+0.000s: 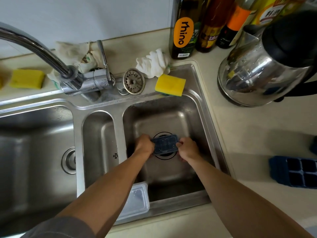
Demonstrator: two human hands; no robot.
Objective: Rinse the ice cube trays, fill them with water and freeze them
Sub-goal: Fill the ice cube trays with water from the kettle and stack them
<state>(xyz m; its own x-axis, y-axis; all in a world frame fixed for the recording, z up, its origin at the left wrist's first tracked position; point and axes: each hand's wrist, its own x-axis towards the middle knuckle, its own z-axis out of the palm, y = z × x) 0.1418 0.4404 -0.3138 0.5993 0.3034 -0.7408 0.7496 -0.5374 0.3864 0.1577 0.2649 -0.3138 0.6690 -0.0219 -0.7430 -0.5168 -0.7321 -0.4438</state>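
Hands meet low in the right basin of a steel sink, seen from the head camera looking down. The left hand grasps one short end of a small blue ice cube tray, fingers curled round its edge. The right hand grasps the opposite end the same way. The tray sits between them, over the round drain.

A clear plastic piece, either a lid or a tray, lies at the sink's front rim, partly under the left forearm. A second blue tray rests on the counter to the right, well apart. The faucet arcs away to the left. Behind the basin lie a yellow sponge, a metal strainer and a white cloth. A steel kettle stands at the right.
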